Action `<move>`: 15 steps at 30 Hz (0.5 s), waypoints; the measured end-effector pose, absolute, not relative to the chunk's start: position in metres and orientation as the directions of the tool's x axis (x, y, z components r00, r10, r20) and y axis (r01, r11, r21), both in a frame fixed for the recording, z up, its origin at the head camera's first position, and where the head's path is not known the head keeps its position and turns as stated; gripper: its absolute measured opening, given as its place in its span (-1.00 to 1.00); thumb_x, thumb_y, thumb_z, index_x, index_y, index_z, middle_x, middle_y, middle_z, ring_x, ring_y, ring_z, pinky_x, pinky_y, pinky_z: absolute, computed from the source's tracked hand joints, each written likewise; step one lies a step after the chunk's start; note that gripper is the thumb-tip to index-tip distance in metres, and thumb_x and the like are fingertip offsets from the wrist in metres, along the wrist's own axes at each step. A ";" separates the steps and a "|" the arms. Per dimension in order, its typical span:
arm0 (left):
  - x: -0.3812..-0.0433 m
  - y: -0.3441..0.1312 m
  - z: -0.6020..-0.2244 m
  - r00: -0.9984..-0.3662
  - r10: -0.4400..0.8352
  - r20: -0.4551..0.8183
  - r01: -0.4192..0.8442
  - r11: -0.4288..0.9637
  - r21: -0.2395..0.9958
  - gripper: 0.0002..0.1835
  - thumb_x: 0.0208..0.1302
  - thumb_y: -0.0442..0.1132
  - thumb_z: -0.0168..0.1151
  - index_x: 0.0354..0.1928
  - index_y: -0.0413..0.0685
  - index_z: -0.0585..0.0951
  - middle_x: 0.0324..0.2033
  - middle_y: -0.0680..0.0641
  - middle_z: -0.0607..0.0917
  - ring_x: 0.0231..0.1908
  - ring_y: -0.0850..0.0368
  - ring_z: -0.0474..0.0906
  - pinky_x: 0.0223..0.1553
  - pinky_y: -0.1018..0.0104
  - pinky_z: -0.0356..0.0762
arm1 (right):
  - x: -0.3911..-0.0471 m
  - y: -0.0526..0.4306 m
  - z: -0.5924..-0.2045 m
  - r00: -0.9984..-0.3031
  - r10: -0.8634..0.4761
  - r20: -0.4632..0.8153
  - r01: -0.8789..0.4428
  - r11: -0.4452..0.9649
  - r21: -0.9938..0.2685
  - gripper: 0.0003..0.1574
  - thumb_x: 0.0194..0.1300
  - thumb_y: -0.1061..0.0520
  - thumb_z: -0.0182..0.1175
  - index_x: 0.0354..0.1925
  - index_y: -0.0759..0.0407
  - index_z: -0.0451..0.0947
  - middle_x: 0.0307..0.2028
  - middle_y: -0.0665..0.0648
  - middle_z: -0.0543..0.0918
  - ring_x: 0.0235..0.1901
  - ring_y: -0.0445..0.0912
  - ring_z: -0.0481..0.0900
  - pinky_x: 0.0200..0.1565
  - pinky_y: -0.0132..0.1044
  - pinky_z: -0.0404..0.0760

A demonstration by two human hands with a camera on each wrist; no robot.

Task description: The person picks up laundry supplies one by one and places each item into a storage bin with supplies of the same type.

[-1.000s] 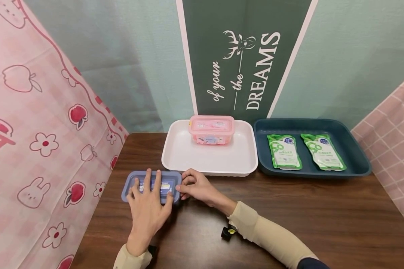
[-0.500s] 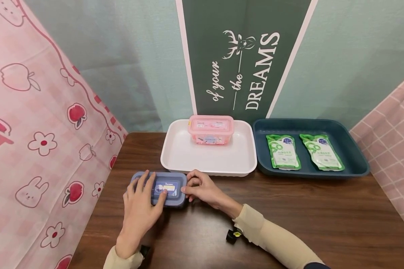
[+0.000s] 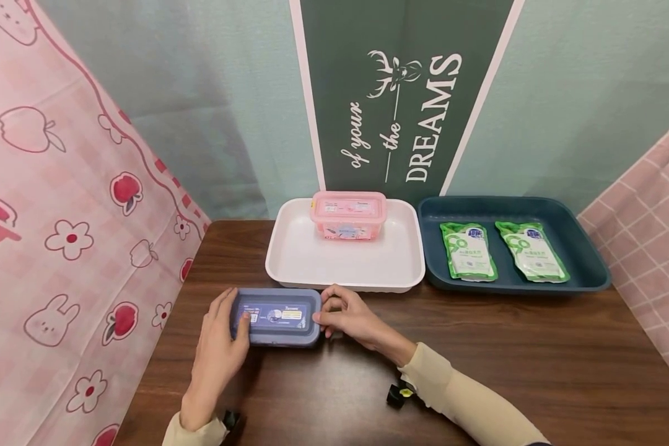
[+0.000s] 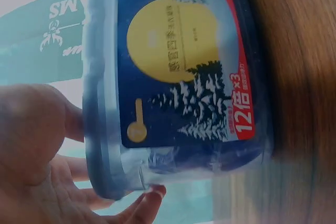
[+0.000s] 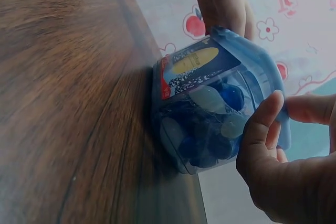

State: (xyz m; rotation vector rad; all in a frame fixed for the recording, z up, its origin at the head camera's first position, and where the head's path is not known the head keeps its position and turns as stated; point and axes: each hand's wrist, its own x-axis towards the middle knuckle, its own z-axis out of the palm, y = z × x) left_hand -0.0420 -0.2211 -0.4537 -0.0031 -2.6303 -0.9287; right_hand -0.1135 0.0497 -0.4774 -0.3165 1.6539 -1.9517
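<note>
On the table's left part stands a blue lidded tub of laundry pods (image 3: 275,316), upright and with its lid on. Blue and whitish pods show through its clear wall (image 5: 210,124) in the right wrist view. My left hand (image 3: 214,350) holds the tub's left end, thumb on top of the lid and fingers along the edge. At the opposite end, my right hand (image 3: 357,319) pinches the lid's rim between thumb and curled fingers. A dark label with a yellow circle (image 4: 170,40) covers the tub's long side in the left wrist view.
Just behind the tub lies a white tray (image 3: 334,269) bearing a pink lidded tub (image 3: 348,215). Beside it on the right, a dark teal tray (image 3: 591,272) holds two green-and-white pouches (image 3: 469,251). Cloth drapes (image 3: 67,186) border the wooden table (image 3: 507,353).
The blue tub has moved right and slightly nearer me, with my right hand going along. My left hand has drawn back from across the lid to its left end.
</note>
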 end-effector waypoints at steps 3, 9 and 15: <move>-0.042 -0.224 -0.454 -0.931 -0.107 0.349 0.157 0.747 0.647 -0.49 0.41 -0.49 0.26 0.38 -0.37 0.53 0.31 -0.39 0.59 0.30 -0.38 0.54 0.36 -0.10 0.44 | -0.112 0.054 -0.478 -0.820 -0.547 -0.169 0.262 -0.095 -0.960 -0.60 0.31 0.31 0.38 -0.03 0.32 0.37 -0.37 0.08 0.67 -0.42 -0.11 0.65 -0.39 -0.29 0.71; -0.042 -0.228 -0.451 -0.942 -0.104 0.319 0.150 0.721 0.677 -0.56 0.41 -0.52 0.25 0.30 -0.36 0.59 0.11 -0.34 0.71 -0.07 -0.15 0.72 -0.07 0.38 0.58 | -0.110 0.066 -0.479 -0.817 -0.549 -0.174 0.271 -0.100 -0.957 -0.62 0.30 0.30 0.38 -0.07 0.30 0.38 -0.38 0.07 0.66 -0.44 -0.14 0.64 -0.38 -0.28 0.72; -0.041 -0.228 -0.447 -0.988 -0.098 0.117 0.023 0.663 0.749 -0.65 0.52 -0.41 0.22 0.27 -0.30 0.62 -0.01 -0.26 0.75 -0.21 0.09 0.73 -0.19 0.35 0.70 | -0.107 0.085 -0.480 -0.807 -0.553 -0.206 0.309 -0.098 -0.946 -0.63 0.30 0.29 0.38 -0.07 0.28 0.38 -0.36 0.09 0.65 -0.46 -0.13 0.65 -0.36 -0.26 0.76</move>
